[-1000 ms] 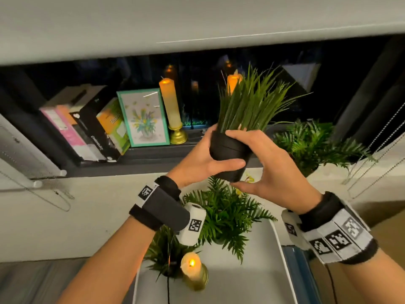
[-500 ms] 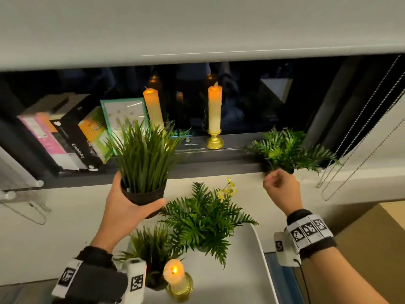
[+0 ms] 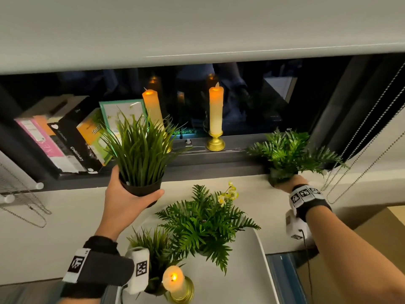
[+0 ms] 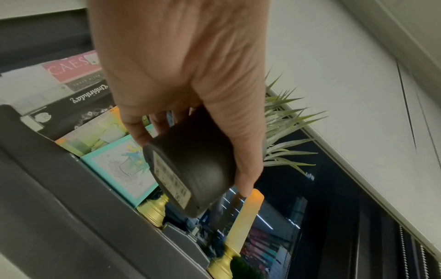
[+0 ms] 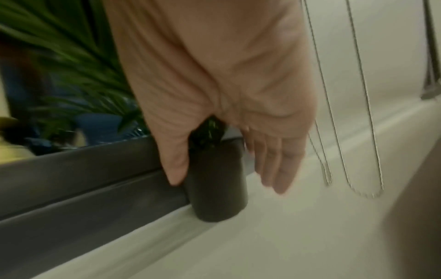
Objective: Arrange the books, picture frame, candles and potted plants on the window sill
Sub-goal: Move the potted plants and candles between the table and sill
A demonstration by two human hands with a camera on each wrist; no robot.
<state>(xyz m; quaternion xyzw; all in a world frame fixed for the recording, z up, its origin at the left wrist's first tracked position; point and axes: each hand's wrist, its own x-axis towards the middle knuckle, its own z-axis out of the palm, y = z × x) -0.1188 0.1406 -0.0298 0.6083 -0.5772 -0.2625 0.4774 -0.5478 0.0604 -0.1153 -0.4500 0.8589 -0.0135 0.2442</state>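
Left hand (image 3: pixel 126 200) grips the grass pot (image 3: pixel 140 189) mid-frame; it looks light, rigid and probably top-heavy, so hold the pot wall. Right hand (image 5: pixel 229 105), right of frame, sits half-open around the fern pot (image 5: pixel 218 181), thumb touching.

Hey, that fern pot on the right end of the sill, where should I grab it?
Take the fern pot by its bare dark wall below the fronds, coming from the room side. It stands upright against the window frame, and the right hand already straddles it there.
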